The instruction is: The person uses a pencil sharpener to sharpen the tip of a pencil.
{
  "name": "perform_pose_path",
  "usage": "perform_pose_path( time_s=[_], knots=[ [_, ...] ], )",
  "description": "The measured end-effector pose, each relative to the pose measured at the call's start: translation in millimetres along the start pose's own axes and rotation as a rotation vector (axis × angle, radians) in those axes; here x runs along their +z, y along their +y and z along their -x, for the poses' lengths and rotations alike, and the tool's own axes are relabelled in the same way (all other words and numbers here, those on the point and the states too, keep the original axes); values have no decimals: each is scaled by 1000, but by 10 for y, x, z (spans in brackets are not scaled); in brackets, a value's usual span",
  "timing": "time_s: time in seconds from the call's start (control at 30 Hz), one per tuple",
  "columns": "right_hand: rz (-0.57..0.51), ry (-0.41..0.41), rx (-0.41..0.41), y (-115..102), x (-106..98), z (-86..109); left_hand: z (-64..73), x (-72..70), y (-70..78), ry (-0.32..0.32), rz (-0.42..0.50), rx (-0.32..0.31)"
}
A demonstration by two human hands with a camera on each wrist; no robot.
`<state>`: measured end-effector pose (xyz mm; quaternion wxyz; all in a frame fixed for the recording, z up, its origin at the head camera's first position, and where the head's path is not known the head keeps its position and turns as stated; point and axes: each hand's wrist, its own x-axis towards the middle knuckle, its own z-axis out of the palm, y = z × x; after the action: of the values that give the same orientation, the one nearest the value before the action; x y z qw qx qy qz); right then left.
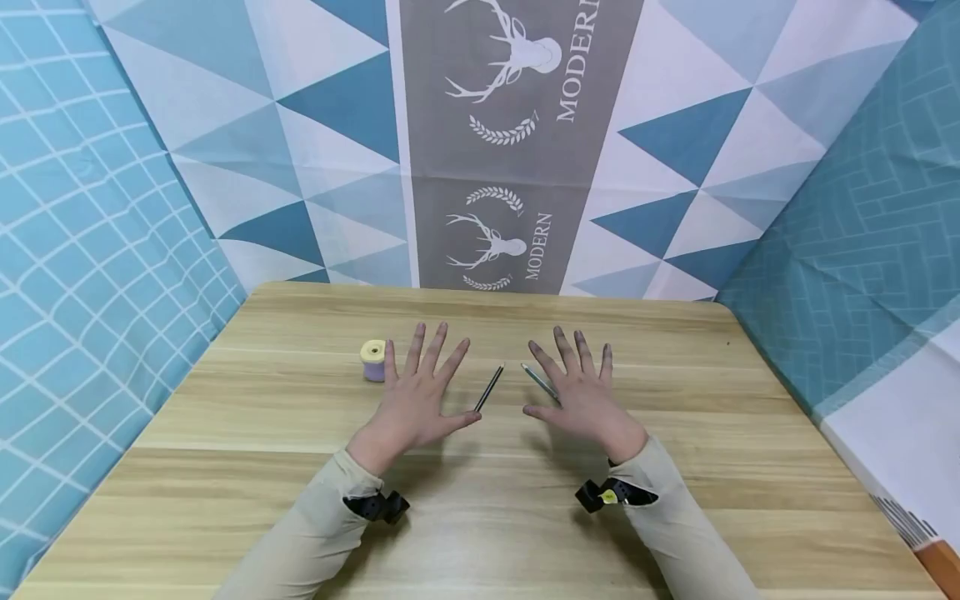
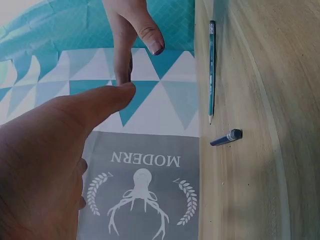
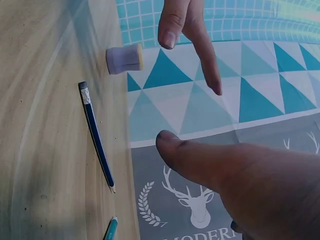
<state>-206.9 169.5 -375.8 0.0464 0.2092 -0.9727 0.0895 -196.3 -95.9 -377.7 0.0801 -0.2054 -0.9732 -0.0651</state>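
Both hands hover over a wooden table with fingers spread and nothing held. My left hand (image 1: 415, 402) is nearest a dark blue pencil (image 1: 491, 387), whose lower end passes behind the thumb in the head view. In the right wrist view that pencil (image 3: 98, 137) shows whole, with an eraser at one end and a sharpened tip. Beside my right hand (image 1: 585, 400) lies a green pencil (image 1: 540, 382), partly hidden by the hand; the left wrist view shows the green pencil (image 2: 212, 72) at full length. A purple spool-like object with a yellow top (image 1: 373, 361) stands by the left little finger.
The wooden tabletop (image 1: 480, 533) reaches a patterned cloth backdrop (image 1: 337, 150) at the back. Blue grid cloth (image 1: 90, 208) hangs at the left, and teal cloth (image 1: 862, 208) at the right. Each wrist wears a black strap with a small camera (image 1: 393, 507).
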Motion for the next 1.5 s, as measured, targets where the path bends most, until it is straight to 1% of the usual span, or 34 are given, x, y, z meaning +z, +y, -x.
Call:
perform_pose_path(
  time_s=[0.1, 0.23, 0.33, 0.4, 0.5, 0.53, 0.6, 0.73, 0.8, 0.97, 1.1, 1.23, 1.33, 1.43, 1.5],
  knots=[
    [-23, 41, -77, 19, -2, -24, -1, -10, -20, -1, 11, -14],
    [-68, 124, -230, -9, -8, -99, 3, -40, -90, 25, 12, -45],
    [-67, 147, -297, -62, -2, -169, 11, -74, -174, 47, 19, -77],
    [-68, 134, -305, -100, 21, -213, 15, -107, -236, 51, 43, -100],
    [-94, 93, -297, -146, 72, -283, 14, -144, -352, 24, 68, -143],
    [-104, 83, -294, -160, 94, -311, 13, -150, -399, 25, 85, -158],
    [-111, 60, -293, -180, 145, -369, 22, -152, -504, 30, 119, -192],
    [-68, 23, -302, -215, 259, -461, 51, -120, -744, 65, 192, -256],
    [-50, 4, -300, -236, 300, -495, 54, -114, -855, 60, 212, -287],
    [-67, -38, -289, -293, 377, -558, 28, -79, -1092, 19, 243, -344],
    [-74, -74, -299, -321, 463, -567, 10, 19, -1200, -25, 251, -354],
    [-63, -68, -335, -339, 551, -571, 6, 137, -1265, -82, 267, -348],
    [-33, -38, -366, -356, 587, -578, -6, 210, -1301, -94, 342, -332],
    [21, -10, -386, -373, 601, -580, -29, 269, -1319, -80, 453, -315],
    [64, -4, -391, -380, 612, -575, -46, 310, -1327, -68, 509, -310]
  ],
)
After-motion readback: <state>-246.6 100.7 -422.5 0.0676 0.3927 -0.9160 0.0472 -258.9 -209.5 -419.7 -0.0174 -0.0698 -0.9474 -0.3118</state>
